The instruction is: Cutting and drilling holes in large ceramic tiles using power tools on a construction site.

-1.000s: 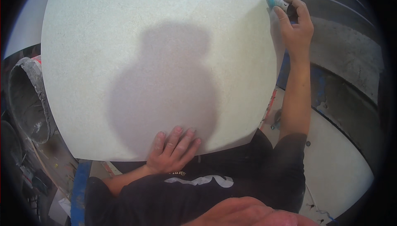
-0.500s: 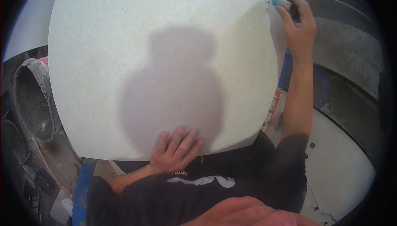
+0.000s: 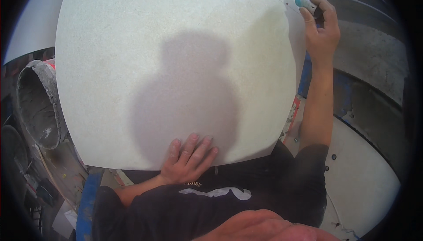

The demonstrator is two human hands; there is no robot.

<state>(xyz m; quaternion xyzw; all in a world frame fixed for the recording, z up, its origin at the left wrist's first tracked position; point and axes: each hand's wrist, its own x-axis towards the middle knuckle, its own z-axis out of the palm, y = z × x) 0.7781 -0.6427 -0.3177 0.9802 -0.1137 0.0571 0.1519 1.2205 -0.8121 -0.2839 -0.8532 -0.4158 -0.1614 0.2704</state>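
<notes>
Pale and smooth, a large board (image 3: pixel 101 78) spreads away from the left hand (image 3: pixel 187 161) and runs up to the right hand (image 3: pixel 325 38). Just beyond the left fingertips lies a broad, soft shadow (image 3: pixel 185 91). That left hand rests back up over the near edge, fingers extended and slightly apart, with nothing visible in its hold. Far up and to its right, the right hand is curled partway, thumb and fingers pinching a small cylinder (image 3: pixel 309 4) with a teal end and a light and dark body. At those fingertips, the cylinder sits over or just beside the right edge (whether it touches the surface, I cannot tell). Just left of it, a tiny dark spot (image 3: pixel 287 4) marks the board. Well to the left of the left hand, a bucket (image 3: pixel 37 104) caked with grey shows its open mouth; below and left of the same hand is a blue strip (image 3: pixel 87 205). Below the right hand, past its forearm, lies another pale panel (image 3: pixel 365 170), and a dark shirt (image 3: pixel 154 214) fills the space right behind the left hand
</notes>
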